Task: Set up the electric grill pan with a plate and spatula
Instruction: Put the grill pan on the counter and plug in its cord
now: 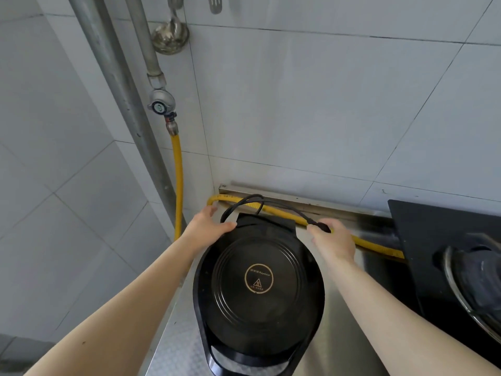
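The black electric grill pan (259, 289) sits closed on the steel counter (344, 316), its round lid facing up. Its black power cord (244, 203) loops up from the pan's far end. My left hand (207, 226) rests on the pan's far left edge, thumb against the lid rim and fingers straight. My right hand (333, 241) grips the cord's plug end just past the pan's far right corner. A slotted metal spatula (215, 5) hangs on the wall at the top. No plate is in view.
A yellow gas hose (179, 169) runs down from a valve (162, 104) and along the counter's back edge. A black gas stove (444, 248) with a burner stands at the right. A ladle (170, 33) hangs on the tiled wall. The counter's left edge drops off beside the pan.
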